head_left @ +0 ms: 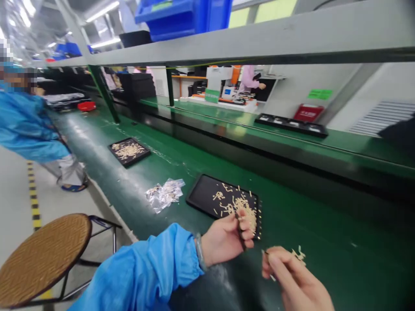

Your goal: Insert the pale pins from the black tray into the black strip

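Observation:
My left hand point(223, 239), in a blue sleeve with a bracelet at the wrist, is closed around a thin dark strip point(240, 233) just in front of the black tray point(202, 194). Many small pale slips point(241, 205) lie heaped at the tray's right end, partly hidden by my fingers. To the right, my right hand point(292, 274) pinches a tiny dark-tipped piece point(264, 252) between thumb and forefinger; its kind is too small to make out. Beside that hand, a few loose pale slips point(298, 255) rest on the green bench point(340, 268).
A clear plastic bag point(165, 194) of small parts lies left of the tray. Farther along sits a second black tray point(129, 151) with pale slips. A shelf beam point(259, 39) crosses above. At left are a woven stool point(45, 259) and a person point(29, 116) in blue.

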`<action>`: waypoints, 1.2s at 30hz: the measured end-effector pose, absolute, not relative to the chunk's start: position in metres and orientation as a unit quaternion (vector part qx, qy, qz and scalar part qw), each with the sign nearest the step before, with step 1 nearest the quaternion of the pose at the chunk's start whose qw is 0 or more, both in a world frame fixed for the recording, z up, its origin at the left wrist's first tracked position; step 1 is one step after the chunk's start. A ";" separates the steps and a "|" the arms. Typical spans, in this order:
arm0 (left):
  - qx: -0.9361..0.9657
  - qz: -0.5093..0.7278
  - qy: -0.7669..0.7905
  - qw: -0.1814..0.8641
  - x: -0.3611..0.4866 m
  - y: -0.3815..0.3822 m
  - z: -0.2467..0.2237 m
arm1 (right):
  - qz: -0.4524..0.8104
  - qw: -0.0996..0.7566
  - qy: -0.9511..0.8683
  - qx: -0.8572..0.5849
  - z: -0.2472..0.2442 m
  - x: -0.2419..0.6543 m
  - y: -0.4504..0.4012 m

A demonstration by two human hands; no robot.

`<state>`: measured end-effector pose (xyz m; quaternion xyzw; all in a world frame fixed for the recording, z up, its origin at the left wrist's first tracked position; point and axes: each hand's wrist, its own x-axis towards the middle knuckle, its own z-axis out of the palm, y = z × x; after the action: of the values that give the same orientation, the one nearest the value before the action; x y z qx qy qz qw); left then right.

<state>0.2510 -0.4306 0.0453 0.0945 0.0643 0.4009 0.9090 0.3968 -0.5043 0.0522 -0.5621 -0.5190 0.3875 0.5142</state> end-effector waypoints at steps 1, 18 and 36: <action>0.080 0.394 0.057 0.914 0.249 -0.430 0.048 | 0.381 0.512 -0.524 -0.565 0.054 0.391 -0.502; 0.072 0.385 0.098 0.915 0.250 -0.429 0.051 | 0.421 0.512 -0.488 -0.568 0.053 0.356 -0.499; 0.160 0.417 0.113 0.887 0.250 -0.431 0.050 | 0.395 0.475 -0.504 -0.603 0.046 0.361 -0.499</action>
<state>0.2505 -0.4308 0.0497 0.1601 0.1131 0.4171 0.8875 0.3610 -0.4989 0.0457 -0.6030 -0.5042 0.3951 0.4755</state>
